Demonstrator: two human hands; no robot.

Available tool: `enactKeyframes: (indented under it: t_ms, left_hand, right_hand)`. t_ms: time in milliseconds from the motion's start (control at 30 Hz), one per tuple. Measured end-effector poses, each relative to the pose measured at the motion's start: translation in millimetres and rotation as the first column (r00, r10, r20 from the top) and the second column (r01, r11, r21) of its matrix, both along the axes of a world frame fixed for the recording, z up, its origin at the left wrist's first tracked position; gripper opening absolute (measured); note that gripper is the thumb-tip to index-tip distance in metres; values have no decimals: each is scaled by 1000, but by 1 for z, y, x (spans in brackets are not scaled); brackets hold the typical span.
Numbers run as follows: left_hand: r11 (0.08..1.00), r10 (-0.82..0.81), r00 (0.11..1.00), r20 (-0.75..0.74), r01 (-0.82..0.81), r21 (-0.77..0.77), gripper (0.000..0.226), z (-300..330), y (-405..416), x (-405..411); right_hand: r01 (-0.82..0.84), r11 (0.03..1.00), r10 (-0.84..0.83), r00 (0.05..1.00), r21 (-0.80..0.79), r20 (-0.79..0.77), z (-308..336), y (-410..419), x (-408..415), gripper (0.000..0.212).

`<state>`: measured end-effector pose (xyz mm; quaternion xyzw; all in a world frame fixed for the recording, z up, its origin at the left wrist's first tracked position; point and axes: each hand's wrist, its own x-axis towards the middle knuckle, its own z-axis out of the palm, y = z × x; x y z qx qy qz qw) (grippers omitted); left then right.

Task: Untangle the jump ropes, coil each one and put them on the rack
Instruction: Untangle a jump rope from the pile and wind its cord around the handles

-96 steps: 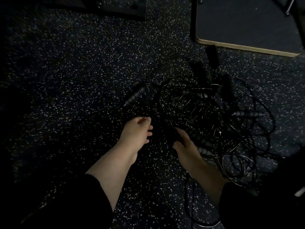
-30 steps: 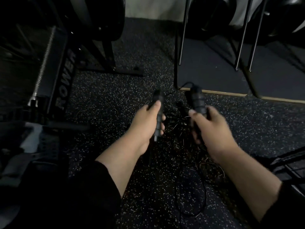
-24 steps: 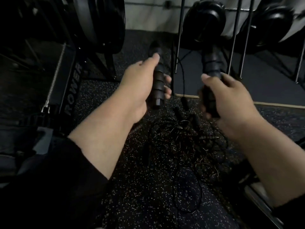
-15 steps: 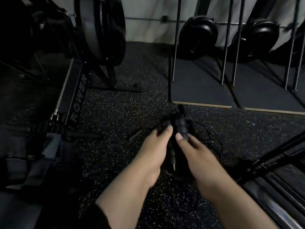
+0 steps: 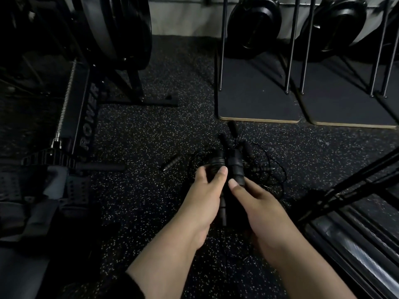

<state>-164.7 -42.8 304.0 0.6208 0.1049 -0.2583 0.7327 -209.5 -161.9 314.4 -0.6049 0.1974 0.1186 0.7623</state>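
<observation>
My left hand (image 5: 205, 195) grips one black ribbed jump rope handle (image 5: 217, 161). My right hand (image 5: 254, 201) grips a second black handle (image 5: 237, 167). Both handles are held upright and side by side, almost touching. Beyond my hands a tangle of thin black jump ropes (image 5: 267, 169) lies on the speckled rubber floor, with more handles sticking out of it (image 5: 233, 127). One loose handle (image 5: 171, 164) lies on the floor to the left of the pile. The cords below my hands are hard to make out in the dark.
A rowing machine (image 5: 86, 117) with a flywheel stands at the left. Dark mats (image 5: 257, 104) with upright metal rods and black weight plates (image 5: 254, 22) line the back wall. A black metal rack frame (image 5: 354, 201) runs along the lower right.
My hands lifted two handles off the pile, raised them apart, then lowered them and brought them together side by side. The view rose from the floor to the room.
</observation>
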Motion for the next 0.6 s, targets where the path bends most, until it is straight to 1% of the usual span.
enactKeyframes:
  t_ms: [67,133,200,267,333,400,500,600]
  left_hand:
    - [999,-38,999,8,38,-1,50,-9,0,6]
    - [999,-50,998,23,50,-17,34,-15,2,9]
    - [998,-52,999,14,53,-39,23,-18,3,14]
    - [998,-63,998,11,63,-15,23,-20,2,21]
    - [997,-78,997,26,77,27,24,-21,3,27]
    - [996,-84,996,-16,85,36,22,-24,4,31]
    - [993,-63,996,-56,68,91,19,-36,7,33]
    - [998,-11,994,-111,17,55,20,-41,7,41]
  right_hand:
    - [11,996,-9,1000,92,-24,-2,-5,6,26]
    - [-18,982,29,998,189,-56,-6,-7,12,28]
    - [-51,975,68,995,216,-69,-14,-9,15,31]
    - [-75,974,90,994,212,-59,-24,-10,19,32]
    - [-71,962,91,994,262,-65,-31,-9,20,32]
    - [-69,950,94,993,304,-65,-38,-11,24,32]
    - [-96,965,118,990,242,-76,-45,-10,28,30]
    - [-81,977,101,990,195,-95,-52,-11,33,27]
